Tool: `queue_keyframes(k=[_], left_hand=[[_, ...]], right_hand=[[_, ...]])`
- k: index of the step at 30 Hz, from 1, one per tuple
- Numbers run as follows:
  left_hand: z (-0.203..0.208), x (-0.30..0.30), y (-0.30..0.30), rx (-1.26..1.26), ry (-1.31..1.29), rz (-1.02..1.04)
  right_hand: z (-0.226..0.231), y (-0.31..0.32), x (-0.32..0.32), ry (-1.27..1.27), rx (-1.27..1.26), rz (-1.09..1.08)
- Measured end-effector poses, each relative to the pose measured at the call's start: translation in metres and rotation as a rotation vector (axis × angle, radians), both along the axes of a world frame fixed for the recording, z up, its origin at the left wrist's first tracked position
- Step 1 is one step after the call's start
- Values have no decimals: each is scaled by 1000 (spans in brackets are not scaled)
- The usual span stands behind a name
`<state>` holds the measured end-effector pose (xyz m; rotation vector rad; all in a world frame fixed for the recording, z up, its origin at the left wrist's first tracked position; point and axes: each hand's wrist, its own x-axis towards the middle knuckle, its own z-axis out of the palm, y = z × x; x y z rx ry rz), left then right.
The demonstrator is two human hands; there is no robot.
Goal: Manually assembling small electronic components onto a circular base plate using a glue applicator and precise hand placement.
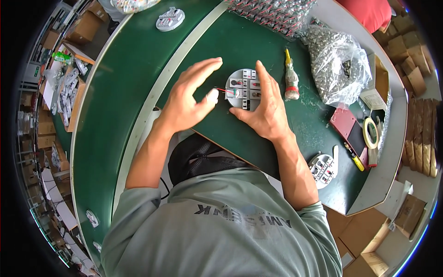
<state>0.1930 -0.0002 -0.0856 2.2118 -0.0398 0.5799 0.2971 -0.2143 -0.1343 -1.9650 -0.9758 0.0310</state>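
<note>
A round light-grey plastic disc (246,87) with raised rectangular blocks and small fitted parts lies on the green table between my hands. Thin red and dark wires (220,89) stick out from its left side. My left hand (187,99) is held left of the disc, fingers stretched and apart from the thumb. A white covering wraps that thumb's tip, close to the wire ends. My right hand (269,108) is spread along the disc's right edge and hides part of it. Its thumb is by the lower rim; whether it touches I cannot tell. Neither hand grips anything.
Right of the disc lies a yellow-tipped tool (291,76) with a wrapped handle. Beyond are a clear bag of small metal parts (334,62) and a stack of red-and-grey parts (274,16). A second disc (323,170), tape roll (370,132) and yellow cutter (355,159) sit near right.
</note>
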Motion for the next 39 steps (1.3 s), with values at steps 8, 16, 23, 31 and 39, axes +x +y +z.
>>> queue_keyframes(k=[8, 16, 23, 31, 39], left_hand=[[0, 0, -10, 451, -59, -177], [-8, 8, 1, -298, 225, -217], [-18, 16, 4, -564, 513, -106], [-35, 10, 3, -513, 352, -49], [-35, 14, 3, -530, 402, -54]], right_hand=[[25, -13, -6, 222, -36, 18], [63, -101, 48, 222, 80, -347], [49, -168, 167, 22, -402, -654], [12, -140, 204, -193, -681, -726], [1, -149, 212, -206, -526, -795]])
